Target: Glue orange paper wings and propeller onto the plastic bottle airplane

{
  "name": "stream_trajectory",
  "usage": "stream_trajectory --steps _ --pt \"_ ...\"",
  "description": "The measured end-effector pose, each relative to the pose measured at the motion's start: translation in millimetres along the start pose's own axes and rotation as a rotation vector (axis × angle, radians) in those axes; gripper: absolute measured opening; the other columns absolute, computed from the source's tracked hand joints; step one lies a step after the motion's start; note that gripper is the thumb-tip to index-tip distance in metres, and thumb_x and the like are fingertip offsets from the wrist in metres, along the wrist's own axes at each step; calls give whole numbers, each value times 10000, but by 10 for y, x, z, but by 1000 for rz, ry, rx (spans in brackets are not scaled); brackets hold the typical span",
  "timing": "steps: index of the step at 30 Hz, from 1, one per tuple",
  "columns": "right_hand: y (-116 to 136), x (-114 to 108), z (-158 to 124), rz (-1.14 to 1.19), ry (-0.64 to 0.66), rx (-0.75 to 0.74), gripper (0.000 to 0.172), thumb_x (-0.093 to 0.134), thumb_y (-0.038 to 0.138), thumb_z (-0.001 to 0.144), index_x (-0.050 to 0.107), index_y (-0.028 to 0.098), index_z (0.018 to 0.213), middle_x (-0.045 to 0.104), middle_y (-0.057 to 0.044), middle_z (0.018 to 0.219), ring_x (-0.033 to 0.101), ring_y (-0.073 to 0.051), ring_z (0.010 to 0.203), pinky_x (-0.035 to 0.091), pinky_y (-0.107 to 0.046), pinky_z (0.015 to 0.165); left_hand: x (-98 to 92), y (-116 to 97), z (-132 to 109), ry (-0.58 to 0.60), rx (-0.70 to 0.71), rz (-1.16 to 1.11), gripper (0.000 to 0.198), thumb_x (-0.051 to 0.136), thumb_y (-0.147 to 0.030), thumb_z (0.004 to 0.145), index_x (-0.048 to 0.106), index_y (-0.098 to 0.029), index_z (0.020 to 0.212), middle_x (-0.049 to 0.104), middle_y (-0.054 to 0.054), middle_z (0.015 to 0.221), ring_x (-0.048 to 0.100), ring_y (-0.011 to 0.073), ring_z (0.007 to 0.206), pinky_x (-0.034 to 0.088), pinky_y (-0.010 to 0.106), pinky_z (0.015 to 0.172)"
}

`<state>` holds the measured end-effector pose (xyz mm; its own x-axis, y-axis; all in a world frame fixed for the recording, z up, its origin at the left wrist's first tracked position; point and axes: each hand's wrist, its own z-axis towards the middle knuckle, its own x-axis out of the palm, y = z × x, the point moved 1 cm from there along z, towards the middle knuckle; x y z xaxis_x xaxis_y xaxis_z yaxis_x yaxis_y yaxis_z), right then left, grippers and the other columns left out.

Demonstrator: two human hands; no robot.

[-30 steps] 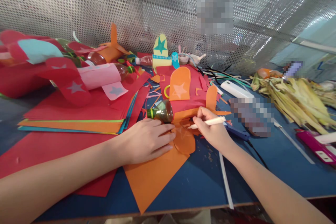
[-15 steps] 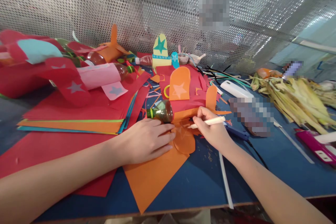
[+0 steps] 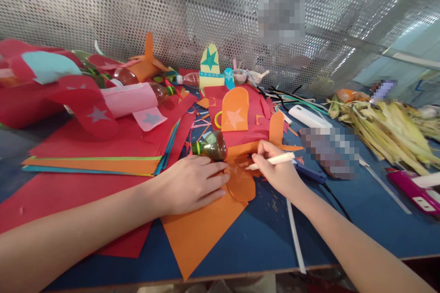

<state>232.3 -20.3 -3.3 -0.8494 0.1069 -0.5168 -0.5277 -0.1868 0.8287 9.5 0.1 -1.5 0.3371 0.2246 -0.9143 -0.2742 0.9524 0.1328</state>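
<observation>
A white pen [image 3: 275, 160] is pinched in my right hand [image 3: 277, 169], its tip at the lower orange paper wing [image 3: 241, 185] of a bottle plane. A faint star outline shows on that wing. My left hand [image 3: 195, 183] lies flat with its fingers stretched out, the fingertips on the wing's left edge. The plane's green bottle neck [image 3: 210, 145] points left, just above my left hand. Its upper orange wing [image 3: 235, 109] bears a lighter orange star, and orange tail fins [image 3: 277, 128] stand at the right. Under the left hand is an orange sheet [image 3: 202, 233].
Stacked coloured sheets [image 3: 92, 165] and a pink-and-red bottle plane [image 3: 130, 100] are on the left. A yellow bottle plane [image 3: 210, 71] stands behind. To the right are a blue glue gun [image 3: 311, 171], a white strip [image 3: 295, 238], corn husks [image 3: 385, 123] and a magenta device [image 3: 414, 190].
The white pen's tip has shifted very slightly on the lower wing, along with my right hand. My left hand stays where it was.
</observation>
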Motion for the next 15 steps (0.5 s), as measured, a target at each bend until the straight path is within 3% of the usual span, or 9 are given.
stream_trajectory --steps 8,15 --pt "-10 16 -8 57 31 31 235 495 252 794 325 235 633 311 77 569 330 -97 512 347 -234 516 -7 -2 3 6 -4 6 326 401 -317 971 646 -159 1116 697 94 1143 623 191 749 525 332 644" --pt "4 3 0 -8 -5 -23 238 484 254 797 322 237 624 309 80 546 321 -97 494 292 -240 491 2 -3 -3 8 -5 5 333 398 -321 972 645 -157 1124 694 102 1146 625 189 759 525 327 651"
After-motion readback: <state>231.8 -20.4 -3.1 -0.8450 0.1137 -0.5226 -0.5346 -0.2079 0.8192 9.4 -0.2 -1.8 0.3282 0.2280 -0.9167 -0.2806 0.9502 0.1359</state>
